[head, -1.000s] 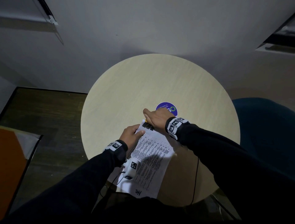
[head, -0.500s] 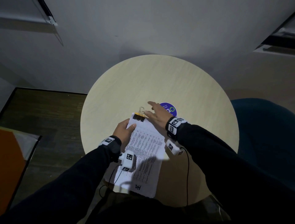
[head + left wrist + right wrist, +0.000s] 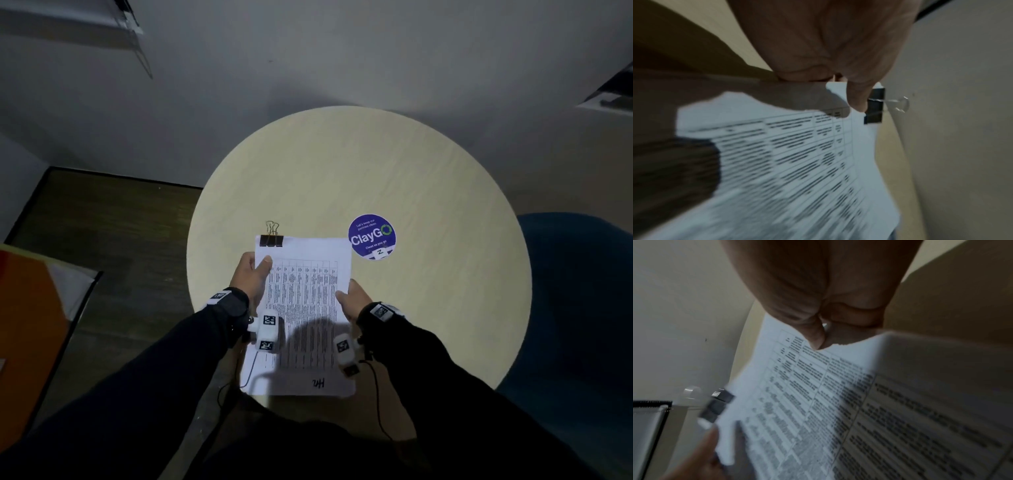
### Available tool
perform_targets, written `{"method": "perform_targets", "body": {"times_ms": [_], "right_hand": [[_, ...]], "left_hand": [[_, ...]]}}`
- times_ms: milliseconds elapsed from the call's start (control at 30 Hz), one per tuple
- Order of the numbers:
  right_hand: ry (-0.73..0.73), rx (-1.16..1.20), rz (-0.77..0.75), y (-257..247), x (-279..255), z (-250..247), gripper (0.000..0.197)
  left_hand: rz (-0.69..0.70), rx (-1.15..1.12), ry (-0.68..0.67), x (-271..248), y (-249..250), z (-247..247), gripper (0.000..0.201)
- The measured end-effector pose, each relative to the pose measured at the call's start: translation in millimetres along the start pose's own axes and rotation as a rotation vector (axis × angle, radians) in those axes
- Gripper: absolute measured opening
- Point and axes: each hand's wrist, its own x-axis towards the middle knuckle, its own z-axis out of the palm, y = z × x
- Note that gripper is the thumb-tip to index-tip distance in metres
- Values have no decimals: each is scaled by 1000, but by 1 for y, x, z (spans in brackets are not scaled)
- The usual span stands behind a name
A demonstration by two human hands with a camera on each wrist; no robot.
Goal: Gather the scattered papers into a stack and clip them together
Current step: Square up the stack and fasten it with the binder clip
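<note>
A stack of printed papers with a table of text is held above the near part of the round table. A black binder clip with wire handles grips its far left corner; the clip also shows in the left wrist view and, blurred, in the right wrist view. My left hand pinches the stack's left edge just below the clip, thumb on top. My right hand pinches the right edge, thumb on the sheet. The fingers underneath are hidden.
A round purple sticker lies flat on the table just right of the stack's far corner. A blue chair stands at the right. An orange and white object sits at the left over dark wooden floor. A wall runs behind the table.
My right hand left the clip at the stack's top and came back to pinch the right edge. The stack turned square to me, and the clip now sits closed on its far left corner.
</note>
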Motion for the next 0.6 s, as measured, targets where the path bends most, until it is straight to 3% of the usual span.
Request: {"method": "perform_targets", "body": {"times_ms": [100, 233, 333, 467, 533, 600], "right_hand": [[53, 85, 75, -15, -3, 9, 49], [72, 218, 147, -24, 5, 15, 56], [57, 187, 135, -34, 9, 16, 63], [125, 268, 110, -46, 23, 4, 45], [108, 180, 150, -39, 30, 5, 33], [108, 74, 176, -35, 31, 10, 37]], "left_hand": [[-148, 283, -74, -8, -22, -3, 50], [-206, 335, -87, -6, -31, -7, 40], [-155, 291, -80, 3, -25, -7, 37], [-105, 277, -61, 17, 0, -18, 26], [-102, 314, -55, 26, 4, -28, 22], [-93, 356, -77, 35, 3, -33, 24]]}}
